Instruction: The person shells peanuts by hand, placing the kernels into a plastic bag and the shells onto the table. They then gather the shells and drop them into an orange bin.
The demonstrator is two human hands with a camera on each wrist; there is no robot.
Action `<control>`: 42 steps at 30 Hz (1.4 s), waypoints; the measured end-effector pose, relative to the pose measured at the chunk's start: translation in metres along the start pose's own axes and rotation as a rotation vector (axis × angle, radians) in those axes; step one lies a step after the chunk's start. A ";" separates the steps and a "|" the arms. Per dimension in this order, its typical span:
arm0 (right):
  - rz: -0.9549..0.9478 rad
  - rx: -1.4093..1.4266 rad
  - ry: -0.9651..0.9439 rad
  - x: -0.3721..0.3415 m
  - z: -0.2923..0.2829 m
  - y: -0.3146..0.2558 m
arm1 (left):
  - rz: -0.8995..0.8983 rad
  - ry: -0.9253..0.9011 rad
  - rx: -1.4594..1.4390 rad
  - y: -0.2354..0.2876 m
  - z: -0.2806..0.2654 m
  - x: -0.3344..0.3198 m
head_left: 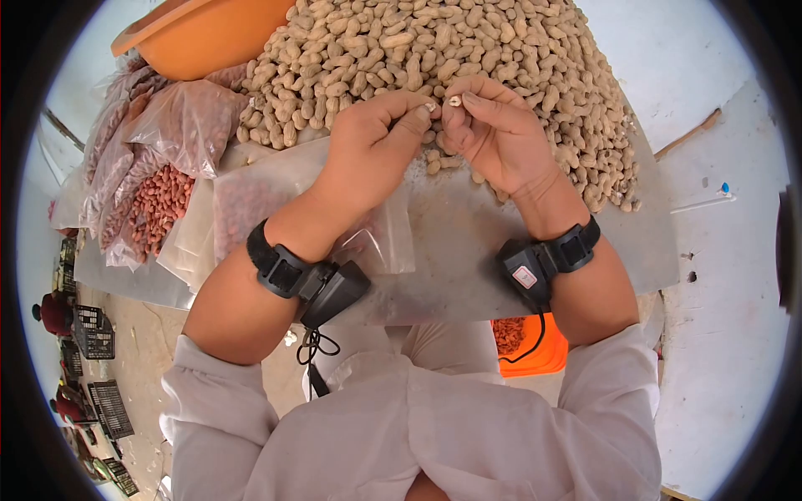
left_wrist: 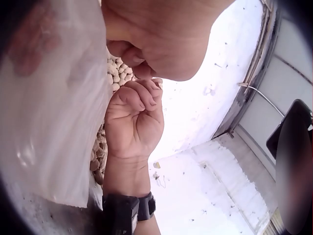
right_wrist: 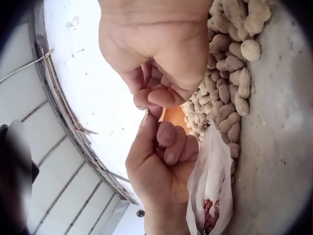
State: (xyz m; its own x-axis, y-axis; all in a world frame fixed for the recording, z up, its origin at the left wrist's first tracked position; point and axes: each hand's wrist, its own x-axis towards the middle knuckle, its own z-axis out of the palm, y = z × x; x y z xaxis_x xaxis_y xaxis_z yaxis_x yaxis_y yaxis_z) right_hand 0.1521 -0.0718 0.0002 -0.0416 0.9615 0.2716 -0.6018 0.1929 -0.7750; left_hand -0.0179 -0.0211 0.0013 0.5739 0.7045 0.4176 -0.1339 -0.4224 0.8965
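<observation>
Both hands meet in front of a big heap of unshelled peanuts (head_left: 434, 50) in the head view. Between thumb and forefinger, my left hand (head_left: 365, 149) pinches a small whitish piece of peanut shell (head_left: 431, 107). My right hand (head_left: 508, 144) pinches another pale piece of peanut shell (head_left: 455, 101), its hollow side showing. A narrow gap parts the two pieces. In the right wrist view the left hand (right_wrist: 164, 171) has its other fingers curled toward the palm. The left wrist view shows the right hand (left_wrist: 134, 117) with curled fingers; the shell pieces are hidden there.
The peanuts lie on a grey metal tabletop (head_left: 451, 275). A clear plastic bag (head_left: 384, 234) lies under my left forearm. Farther left are bags of red shelled peanuts (head_left: 163, 204), below an orange basin (head_left: 209, 37). An orange container (head_left: 543, 355) sits below the table's near edge.
</observation>
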 end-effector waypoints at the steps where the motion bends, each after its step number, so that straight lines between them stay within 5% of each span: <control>1: 0.001 0.012 -0.024 0.000 0.000 -0.001 | 0.008 -0.003 -0.016 0.000 0.000 0.000; 15: 0.016 0.122 -0.150 -0.001 -0.005 -0.006 | 0.062 -0.047 -0.118 -0.004 0.001 -0.002; 33: -0.038 0.025 -0.217 0.002 -0.017 -0.015 | 0.196 -0.658 0.127 -0.004 0.003 -0.005; 36: -0.020 0.032 -0.207 0.001 -0.013 -0.016 | 0.100 -0.587 0.115 -0.003 0.002 -0.006; 42: -0.015 -0.263 -0.168 -0.002 -0.005 -0.019 | -0.089 -0.048 -0.338 -0.002 0.005 0.000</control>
State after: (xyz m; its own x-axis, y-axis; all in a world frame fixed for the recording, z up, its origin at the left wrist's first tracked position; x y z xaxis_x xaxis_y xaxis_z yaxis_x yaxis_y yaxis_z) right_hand 0.1676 -0.0766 0.0108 -0.1783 0.9167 0.3577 -0.3774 0.2720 -0.8852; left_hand -0.0135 -0.0232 -0.0015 0.6319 0.6989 0.3350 -0.3363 -0.1422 0.9310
